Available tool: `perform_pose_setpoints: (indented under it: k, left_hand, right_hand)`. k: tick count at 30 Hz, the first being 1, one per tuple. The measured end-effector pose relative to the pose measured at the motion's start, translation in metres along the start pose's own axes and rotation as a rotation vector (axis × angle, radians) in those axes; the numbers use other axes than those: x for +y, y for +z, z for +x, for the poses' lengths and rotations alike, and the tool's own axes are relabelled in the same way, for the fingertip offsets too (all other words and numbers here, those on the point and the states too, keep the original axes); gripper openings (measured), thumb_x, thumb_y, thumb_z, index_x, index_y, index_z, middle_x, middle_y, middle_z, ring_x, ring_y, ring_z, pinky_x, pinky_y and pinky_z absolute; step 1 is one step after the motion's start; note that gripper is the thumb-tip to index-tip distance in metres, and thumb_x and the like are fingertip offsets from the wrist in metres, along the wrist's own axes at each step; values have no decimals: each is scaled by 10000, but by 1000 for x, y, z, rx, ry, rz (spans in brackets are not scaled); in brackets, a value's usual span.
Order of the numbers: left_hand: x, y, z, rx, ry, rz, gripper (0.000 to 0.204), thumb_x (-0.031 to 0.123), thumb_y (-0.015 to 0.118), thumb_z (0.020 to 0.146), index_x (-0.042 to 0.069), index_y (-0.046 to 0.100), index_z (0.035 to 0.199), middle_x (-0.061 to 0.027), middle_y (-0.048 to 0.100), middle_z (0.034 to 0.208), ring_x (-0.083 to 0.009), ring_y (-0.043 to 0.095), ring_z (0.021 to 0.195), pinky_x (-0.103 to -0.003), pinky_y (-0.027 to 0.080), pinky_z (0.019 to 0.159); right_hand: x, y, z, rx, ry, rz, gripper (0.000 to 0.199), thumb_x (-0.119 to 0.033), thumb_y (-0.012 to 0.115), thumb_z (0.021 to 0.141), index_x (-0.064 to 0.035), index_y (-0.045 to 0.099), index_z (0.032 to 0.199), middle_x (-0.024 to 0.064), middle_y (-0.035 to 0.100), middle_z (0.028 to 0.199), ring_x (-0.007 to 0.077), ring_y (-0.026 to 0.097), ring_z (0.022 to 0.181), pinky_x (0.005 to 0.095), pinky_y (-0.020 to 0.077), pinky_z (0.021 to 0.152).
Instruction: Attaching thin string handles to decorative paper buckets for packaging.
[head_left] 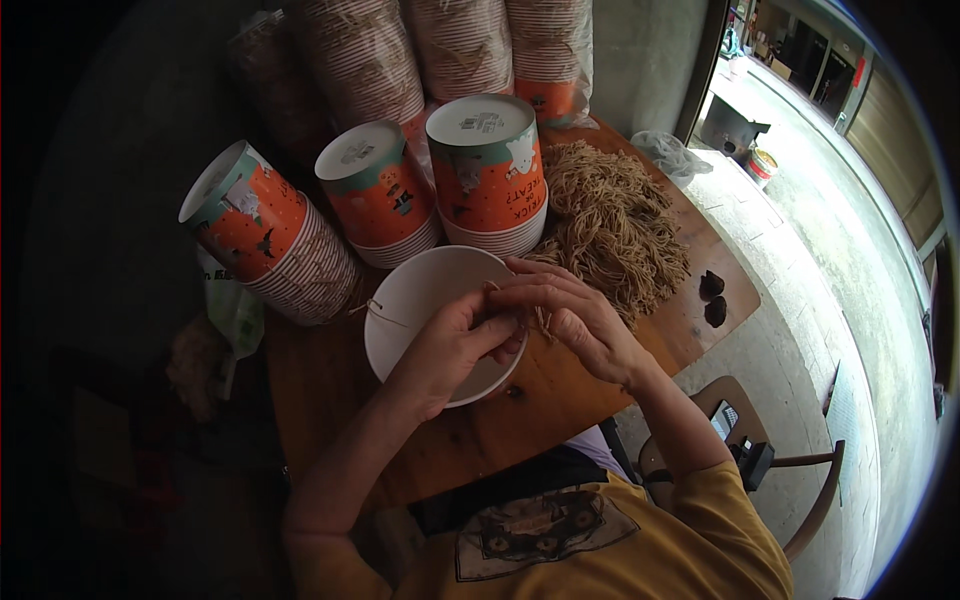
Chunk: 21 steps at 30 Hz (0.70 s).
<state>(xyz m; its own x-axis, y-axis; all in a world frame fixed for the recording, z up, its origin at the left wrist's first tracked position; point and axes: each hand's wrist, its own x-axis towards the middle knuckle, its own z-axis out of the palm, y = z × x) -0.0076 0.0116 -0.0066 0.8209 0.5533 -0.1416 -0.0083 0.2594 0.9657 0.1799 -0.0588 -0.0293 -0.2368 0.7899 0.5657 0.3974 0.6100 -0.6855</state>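
A paper bucket (408,290) with a white inside stands mouth up in front of me. A tan cord (376,306) passes through the left side of its wall. My left hand (455,345) reaches inside near the right wall, thumb and fingers pinched together on a cord mostly hidden by the hand. Over the right rim lies my right hand (578,318), its fingers stretched toward the left fingertips and its thumb apart. A short length of cord (543,322) shows beneath it, outside the rim; whether the right fingers touch it is hidden.
Behind stand upside-down stacks of orange printed buckets (487,180), the left stack (270,230) tilted. A heap of tan cords (615,220) lies at the right of the wooden table (580,385), near two dark objects (713,298). Plastic-wrapped bucket stacks (460,50) fill the back. A chair (735,400) holds a phone.
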Motion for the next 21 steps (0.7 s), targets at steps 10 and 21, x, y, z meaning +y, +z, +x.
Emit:
perform_pose_setpoints:
  k: [10,21]
  left_hand:
    - [-6,5,7,60,-64,-43,155,156,557,945,39,570,1045,-3,583,880,-50,523,762,-194,433,699]
    - [-5,5,12,31,-132,-59,135,144,565,935,44,570,1025,-10,588,877,-55,540,771,-193,438,690]
  right_hand:
    - [-7,6,-25,250,199,6,408,-351,483,948,-47,544,1215,113,584,1140,285,553,1066,382,446,908]
    - [-26,31,-32,416,352,-174,124,-97,663,827,-26,586,892,64,555,775,148,568,642,266,464,550]
